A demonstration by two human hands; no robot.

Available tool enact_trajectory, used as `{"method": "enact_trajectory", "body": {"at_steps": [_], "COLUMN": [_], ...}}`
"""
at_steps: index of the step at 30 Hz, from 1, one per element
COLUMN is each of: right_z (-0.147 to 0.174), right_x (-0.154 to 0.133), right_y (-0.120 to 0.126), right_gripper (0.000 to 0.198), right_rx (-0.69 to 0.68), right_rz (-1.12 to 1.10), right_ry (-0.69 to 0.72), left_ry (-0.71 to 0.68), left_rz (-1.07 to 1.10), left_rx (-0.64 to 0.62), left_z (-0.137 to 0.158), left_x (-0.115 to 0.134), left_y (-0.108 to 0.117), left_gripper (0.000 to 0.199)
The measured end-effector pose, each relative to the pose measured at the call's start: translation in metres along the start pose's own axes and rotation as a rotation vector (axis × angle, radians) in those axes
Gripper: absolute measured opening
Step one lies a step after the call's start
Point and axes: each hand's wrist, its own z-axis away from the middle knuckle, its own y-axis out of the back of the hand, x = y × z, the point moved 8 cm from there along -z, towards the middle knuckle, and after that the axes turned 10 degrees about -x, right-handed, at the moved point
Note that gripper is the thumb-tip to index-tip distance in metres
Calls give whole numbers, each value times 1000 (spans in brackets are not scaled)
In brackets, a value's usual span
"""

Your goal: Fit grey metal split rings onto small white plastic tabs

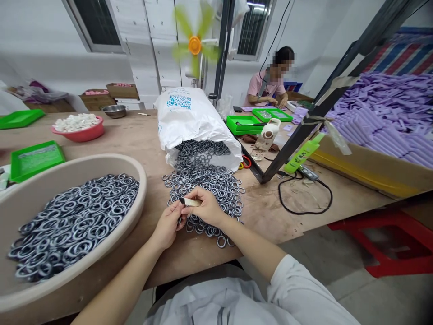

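While both bare hands met over the wooden table [262, 228], just in from its near edge, the head view showed the right hand [205, 206] clamped on a pale-handled tool [192, 202] with a black end; the left hand [169, 224] was closed on a dark piece [179, 220], probably a ring; loose grey rings [219, 185] spread from the mouth of the white sack [192, 119] toward the table's near edge, and more lay in the oval basin [141, 180] by its near left part; each ring looked light, stiff, smooth enough to slip and unlikely to break, best pinched across its band between thumb and forefinger; the tool seemed light and rigid, best gripped by its pale handle.

Fingers covered most of the dark piece and part of the tool, so whether those two touched could not be told; rings deep inside the sack were lost in shadow; the basin was cut off at the view's left, and whatever bore it was hard to make out.
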Motion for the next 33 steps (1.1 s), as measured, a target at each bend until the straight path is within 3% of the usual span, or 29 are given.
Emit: {"method": "enact_trajectory", "body": {"at_steps": [4, 20, 25, 30, 33], "right_z": [1, 0, -3, -2, 3], "right_x": [-10, -4, 3, -2, -17], "right_y": [1, -2, -3, -1, 4], "right_gripper": [38, 45, 45, 44, 42], "right_rx": [-13, -9, -41, -40, 7], "right_rz": [159, -36, 3, 148, 451], "right_ry": [36, -69, -113, -77, -9], "left_ry": [-18, -16, 18, 11, 17], "left_rz": [2, 109, 199, 214, 235], "left_rx": [18, -50, -74, -53, -48], "left_z": [0, 1, 1, 2, 1], "left_x": [1, 2, -1, 0, 0], "left_y": [0, -11, -14, -11, -10], "left_gripper": [49, 45, 44, 42, 43]}}
